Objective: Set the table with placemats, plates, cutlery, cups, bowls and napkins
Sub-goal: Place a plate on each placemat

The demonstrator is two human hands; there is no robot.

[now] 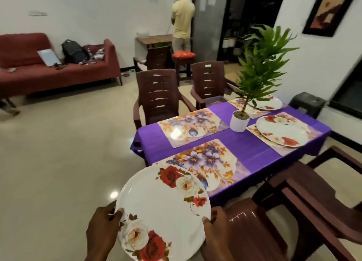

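Both my hands hold a white plate with red and cream roses point(162, 208) just short of the table's near corner. My left hand point(103, 229) grips its left rim and my right hand point(215, 231) grips its right rim. The table wears a purple cloth point(252, 149). Floral placemats lie on it: a bare one nearest me point(207, 163) and another bare one beyond it point(188, 125). Two more rose plates sit on placemats at the right end, one closer point(282, 131) and one farther point(268, 104).
A potted green plant point(240, 121) stands mid-table. Brown plastic chairs ring the table: two at the far side point(158, 96), point(207, 80), others at the near right point(293, 211). A red sofa point(58, 69) lines the left wall. A person in a yellow shirt point(182, 20) stands at the back.
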